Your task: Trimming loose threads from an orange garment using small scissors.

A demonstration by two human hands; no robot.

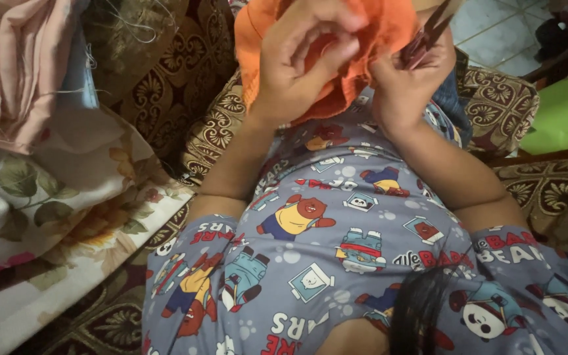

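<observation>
Both my hands are raised over my lap, bunched into an orange cloth [389, 26] at the top of the view. My left hand [304, 52] pinches a fold of that cloth between thumb and fingers. My right hand [405, 79] grips the cloth's other side and also holds a pair of small dark scissors [432, 33], whose blades point up and to the right. The cloth's lower edge hangs down between my wrists. I am wearing a grey-blue shirt with cartoon bear prints [350, 223].
I sit on a brown patterned sofa [179, 79]. A floral white sheet [54, 217] and pink fabric [14, 59] lie piled to my left. Loose threads trail across the sofa back. A green object [567, 112] and tiled floor [501, 33] are at the right.
</observation>
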